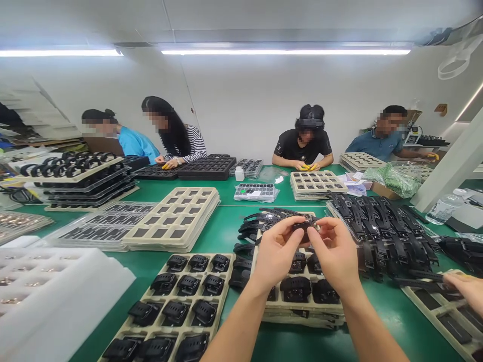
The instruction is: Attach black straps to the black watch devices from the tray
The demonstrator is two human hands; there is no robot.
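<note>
Both of my hands meet over a stack of cream trays (302,315), their fingers pinching a small black watch (305,230). My left hand (277,251) holds its left side, and my right hand (334,251) holds the right side. Fingers cover much of the watch. Black watches with curled straps sit in the pockets of the top tray below. Another cream tray (222,306) with rows of black watches (176,311) lies to the left. Loose black straps (247,234) lie beside my left hand.
Many long-strapped watches (381,221) cover a stack at right. A co-worker's hand (466,289) touches a tray at the right edge. Stacked cream trays (177,216), white foam (86,301) and a bottle (445,207) stand around. Several people sit across the green table (215,226).
</note>
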